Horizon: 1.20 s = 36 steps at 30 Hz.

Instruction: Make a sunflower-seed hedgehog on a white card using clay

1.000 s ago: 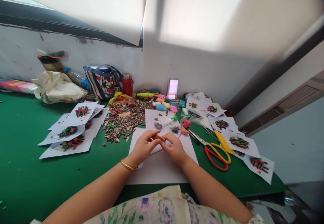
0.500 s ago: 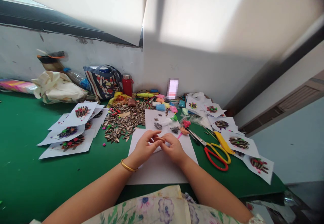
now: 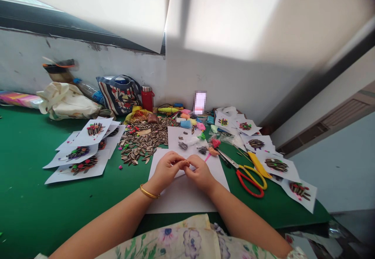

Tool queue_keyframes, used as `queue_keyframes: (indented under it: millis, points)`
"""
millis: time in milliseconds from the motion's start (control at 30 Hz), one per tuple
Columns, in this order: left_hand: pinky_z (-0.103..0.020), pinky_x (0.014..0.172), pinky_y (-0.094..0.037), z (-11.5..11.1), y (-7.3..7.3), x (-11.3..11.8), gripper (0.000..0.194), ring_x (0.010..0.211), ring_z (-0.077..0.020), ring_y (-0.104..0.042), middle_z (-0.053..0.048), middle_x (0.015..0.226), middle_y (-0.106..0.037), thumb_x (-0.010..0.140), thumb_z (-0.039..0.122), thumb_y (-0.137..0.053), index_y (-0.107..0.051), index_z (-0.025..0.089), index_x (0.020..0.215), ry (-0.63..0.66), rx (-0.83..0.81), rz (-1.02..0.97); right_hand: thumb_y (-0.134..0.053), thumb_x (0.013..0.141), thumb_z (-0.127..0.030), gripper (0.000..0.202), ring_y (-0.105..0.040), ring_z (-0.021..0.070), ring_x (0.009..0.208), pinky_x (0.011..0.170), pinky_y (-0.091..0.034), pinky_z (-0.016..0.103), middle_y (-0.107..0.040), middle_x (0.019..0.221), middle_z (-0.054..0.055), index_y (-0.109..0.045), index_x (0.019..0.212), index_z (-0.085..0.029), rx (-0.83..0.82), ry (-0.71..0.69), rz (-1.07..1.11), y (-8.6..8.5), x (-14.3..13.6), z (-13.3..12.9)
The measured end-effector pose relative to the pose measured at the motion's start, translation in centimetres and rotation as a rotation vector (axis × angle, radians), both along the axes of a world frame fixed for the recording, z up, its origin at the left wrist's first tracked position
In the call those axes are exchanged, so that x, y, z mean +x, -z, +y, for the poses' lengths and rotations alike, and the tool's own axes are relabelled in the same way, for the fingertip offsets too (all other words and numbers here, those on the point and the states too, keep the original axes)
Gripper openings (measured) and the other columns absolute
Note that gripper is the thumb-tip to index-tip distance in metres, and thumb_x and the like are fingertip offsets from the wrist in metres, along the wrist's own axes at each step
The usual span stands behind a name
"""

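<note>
Above the white paper (image 3: 187,202), the left hand (image 3: 167,172) and right hand (image 3: 201,175) curl closed, fingertips meeting; I cannot tell what they hold.

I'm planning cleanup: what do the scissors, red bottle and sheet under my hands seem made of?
Scissors: blades look like metal, silvery and shiny; handles probably plastic, smooth red and yellow. Bottle: perhaps painted metal, glossy red with a silvery top. Sheet: likely paper, matt white, thin.

A paper sheet (image 3: 187,202) lies between seeds (image 3: 154,136) and scissors (image 3: 237,165).
</note>
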<state>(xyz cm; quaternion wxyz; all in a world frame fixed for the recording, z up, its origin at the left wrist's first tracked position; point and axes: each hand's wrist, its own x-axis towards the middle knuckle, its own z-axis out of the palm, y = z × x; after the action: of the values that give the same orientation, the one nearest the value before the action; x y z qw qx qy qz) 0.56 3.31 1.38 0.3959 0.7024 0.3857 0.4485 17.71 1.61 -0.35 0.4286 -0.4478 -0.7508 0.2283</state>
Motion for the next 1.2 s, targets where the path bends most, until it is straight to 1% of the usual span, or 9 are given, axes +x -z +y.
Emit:
queue_keyframes:
  millis: [100, 267, 467, 567, 700, 800, 933, 1067, 1200]
  points:
    - [-0.03, 0.074, -0.049, 0.07, 0.14, 0.0, 0.02, 0.08, -0.0178, -0.061, -0.004, 0.081, -0.066, 0.084, 0.038, -0.067, -0.072, 0.02, 0.078, -0.035, -0.043, -0.017, -0.058, 0.087, -0.024, 0.011, -0.057, 0.0179, 0.081, 0.077, -0.045, 0.031, -0.064, 0.08, 0.002, -0.065, 0.078, -0.022, -0.013, -0.004, 0.023, -0.07, 0.03, -0.03]
    - [-0.03, 0.073, -0.05, 0.05, 0.4, 0.17, 0.03, 0.082, -0.0177, -0.063, -0.005, 0.091, -0.068, 0.081, 0.038, -0.068, -0.07, 0.02, 0.105, -0.038, -0.117, -0.056, -0.058, 0.088, -0.03, 0.016, -0.057, 0.0179, 0.08, 0.076, -0.045, 0.031, -0.063, 0.079, 0.002, -0.063, 0.076, -0.022, -0.017, 0.019, 0.055, -0.31, 0.12, -0.07]
    - [-0.03, 0.07, -0.051, -0.03, 0.18, 0.22, 0.022, 0.076, -0.0176, -0.062, -0.004, 0.079, -0.068, 0.079, 0.04, -0.069, -0.068, 0.018, 0.077, -0.035, -0.16, -0.07, -0.06, 0.086, -0.026, 0.01, -0.058, 0.0181, 0.081, 0.077, -0.045, 0.031, -0.064, 0.08, 0.002, -0.065, 0.078, -0.022, -0.013, 0.005, 0.047, -0.17, 0.13, -0.06]
    - [-0.031, 0.073, -0.052, 0.07, 0.35, 0.12, 0.024, 0.08, -0.0182, -0.064, -0.005, 0.085, -0.069, 0.081, 0.041, -0.068, -0.07, 0.018, 0.086, -0.019, -0.176, -0.102, -0.06, 0.088, -0.03, 0.011, -0.059, 0.0182, 0.083, 0.078, -0.046, 0.032, -0.066, 0.083, 0.002, -0.068, 0.083, -0.023, -0.013, -0.017, 0.077, -0.33, 0.21, 0.0]
    - [-0.031, 0.074, -0.052, 0.03, 0.38, 0.08, 0.031, 0.085, -0.0184, -0.063, -0.006, 0.094, -0.069, 0.081, 0.04, -0.069, -0.071, 0.021, 0.105, -0.009, -0.076, -0.054, -0.057, 0.091, -0.032, 0.016, -0.059, 0.0186, 0.081, 0.077, -0.046, 0.032, -0.066, 0.082, 0.003, -0.067, 0.082, -0.022, 0.002, 0.001, 0.086, -0.34, 0.23, 0.06]
    - [-0.029, 0.073, -0.05, -0.13, 0.09, 0.14, 0.021, 0.081, -0.017, -0.062, -0.004, 0.087, -0.068, 0.082, 0.038, -0.068, -0.073, 0.021, 0.094, -0.012, -0.007, -0.009, -0.057, 0.089, -0.03, 0.017, -0.058, 0.0185, 0.078, 0.074, -0.045, 0.032, -0.064, 0.077, 0.002, -0.064, 0.075, -0.022, 0.009, 0.018, 0.041, -0.2, 0.16, -0.01]
    - [-0.029, 0.071, -0.051, -0.14, -0.1, 0.13, 0.02, 0.077, -0.0173, -0.063, -0.004, 0.08, -0.068, 0.082, 0.038, -0.067, -0.07, 0.019, 0.078, -0.041, -0.109, -0.048, -0.06, 0.088, -0.029, 0.014, -0.057, 0.0182, 0.08, 0.077, -0.044, 0.032, -0.064, 0.078, 0.002, -0.066, 0.078, -0.023, 0.01, -0.009, 0.018, -0.24, 0.15, -0.14]
    - [-0.032, 0.077, -0.052, 0.04, 0.17, 0.03, 0.022, 0.082, -0.0188, -0.065, -0.005, 0.086, -0.071, 0.082, 0.039, -0.067, -0.071, 0.018, 0.088, -0.022, -0.19, -0.127, -0.061, 0.09, -0.037, 0.015, -0.059, 0.0192, 0.086, 0.08, -0.044, 0.032, -0.066, 0.085, 0.002, -0.069, 0.087, -0.024, -0.026, -0.035, 0.029, -0.41, 0.2, -0.09]
    - [-0.03, 0.072, -0.051, -0.03, 0.28, 0.03, 0.029, 0.08, -0.0172, -0.062, -0.003, 0.087, -0.069, 0.077, 0.034, -0.072, -0.072, 0.021, 0.103, -0.051, -0.101, -0.062, -0.059, 0.09, -0.033, 0.017, -0.058, 0.0184, 0.081, 0.077, -0.044, 0.031, -0.065, 0.081, 0.002, -0.067, 0.08, -0.022, -0.016, 0.019, 0.042, -0.34, 0.1, -0.06]
